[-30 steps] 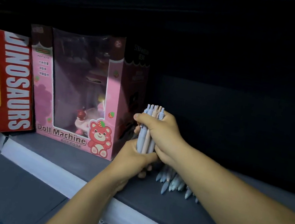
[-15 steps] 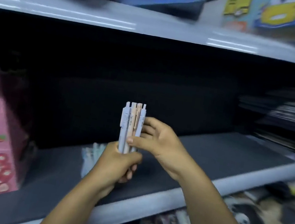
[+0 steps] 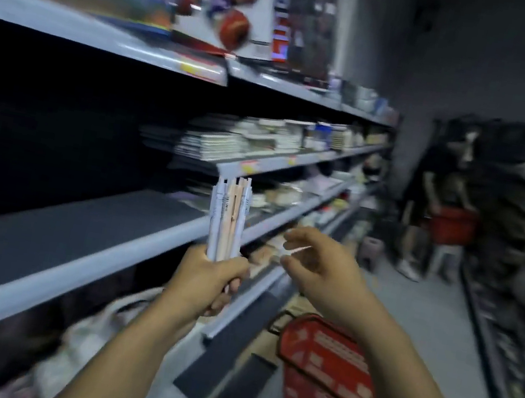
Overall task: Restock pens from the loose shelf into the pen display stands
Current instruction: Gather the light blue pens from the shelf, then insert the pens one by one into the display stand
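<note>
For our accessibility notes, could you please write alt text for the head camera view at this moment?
The person's left hand grips an upright bundle of pens in a blurred shop aisle, while the right hand hovers open beside it. A red basket sits on the floor below, grey shelves to the left.

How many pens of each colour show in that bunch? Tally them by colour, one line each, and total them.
Pale blue-white pens: 2
Peach pens: 2
Total: 4 pens showing in the left hand; the picture is blurred, and more may be hidden behind these.
</note>
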The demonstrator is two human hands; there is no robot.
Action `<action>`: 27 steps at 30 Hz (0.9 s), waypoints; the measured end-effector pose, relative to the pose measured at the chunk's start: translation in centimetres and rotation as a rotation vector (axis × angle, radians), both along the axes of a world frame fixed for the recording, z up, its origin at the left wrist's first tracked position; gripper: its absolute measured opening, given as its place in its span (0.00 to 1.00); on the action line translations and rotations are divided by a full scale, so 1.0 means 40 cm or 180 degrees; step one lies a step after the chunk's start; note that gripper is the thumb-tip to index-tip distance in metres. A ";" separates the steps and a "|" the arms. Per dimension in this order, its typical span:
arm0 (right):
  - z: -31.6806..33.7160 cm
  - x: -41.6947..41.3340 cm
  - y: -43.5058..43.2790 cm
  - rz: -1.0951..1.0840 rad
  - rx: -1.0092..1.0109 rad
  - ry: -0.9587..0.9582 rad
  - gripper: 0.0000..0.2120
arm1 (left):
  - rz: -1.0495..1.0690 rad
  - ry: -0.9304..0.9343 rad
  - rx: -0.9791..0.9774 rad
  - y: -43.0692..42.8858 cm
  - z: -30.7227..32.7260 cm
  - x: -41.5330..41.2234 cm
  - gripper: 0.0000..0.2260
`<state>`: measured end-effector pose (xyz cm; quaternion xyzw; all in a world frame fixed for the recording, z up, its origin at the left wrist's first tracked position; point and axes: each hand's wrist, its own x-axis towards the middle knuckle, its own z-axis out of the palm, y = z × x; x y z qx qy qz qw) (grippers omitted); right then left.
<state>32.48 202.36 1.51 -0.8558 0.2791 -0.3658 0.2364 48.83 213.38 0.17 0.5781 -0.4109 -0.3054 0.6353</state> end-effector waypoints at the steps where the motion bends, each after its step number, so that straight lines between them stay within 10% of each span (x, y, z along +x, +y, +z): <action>1: -0.006 -0.084 -0.051 -0.0222 -0.0184 0.0178 0.12 | -0.0112 0.0030 -0.0020 -0.066 -0.005 -0.065 0.14; 13: -0.070 -0.845 -0.584 -0.2121 -0.0892 0.1806 0.17 | -0.1248 0.0313 0.0051 -0.791 -0.065 -0.776 0.11; 27: -0.112 -1.063 -1.498 -0.2552 -0.0763 0.2118 0.17 | -0.1838 0.0172 0.0133 -1.767 -0.080 -1.042 0.09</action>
